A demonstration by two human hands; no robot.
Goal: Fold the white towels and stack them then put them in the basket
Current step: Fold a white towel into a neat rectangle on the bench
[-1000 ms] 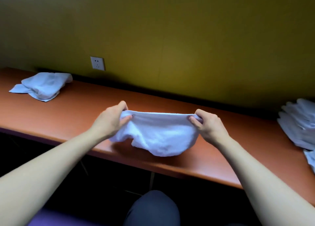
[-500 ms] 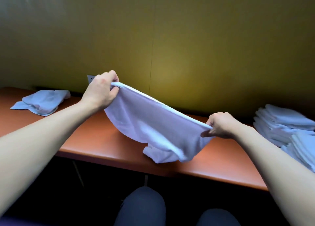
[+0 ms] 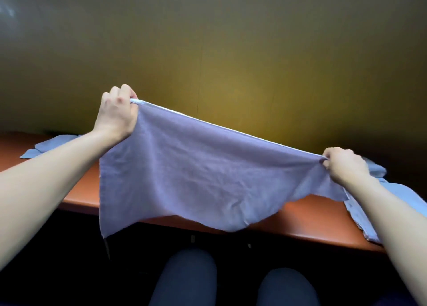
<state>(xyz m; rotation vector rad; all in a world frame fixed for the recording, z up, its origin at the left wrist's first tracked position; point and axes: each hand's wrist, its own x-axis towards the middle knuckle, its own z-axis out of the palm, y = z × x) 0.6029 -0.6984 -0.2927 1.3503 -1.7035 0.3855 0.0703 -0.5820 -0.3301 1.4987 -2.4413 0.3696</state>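
Note:
A white towel hangs spread out in the air above the front edge of the orange table. My left hand grips its upper left corner, raised high. My right hand pinches the upper right corner, lower and nearer the table. The towel's top edge runs taut between them, sloping down to the right, and its lower edge hangs loose in front of the table edge. No basket is in view.
A crumpled white towel lies on the table at the far left. More white towels lie at the right, partly behind my right arm. A yellow-brown wall rises behind the table. My knees show below the edge.
Both hands have lifted the towel off the table and pulled apart, opening it from a bunched strip into a spread sheet. The left hand rose higher; the view shifted upward.

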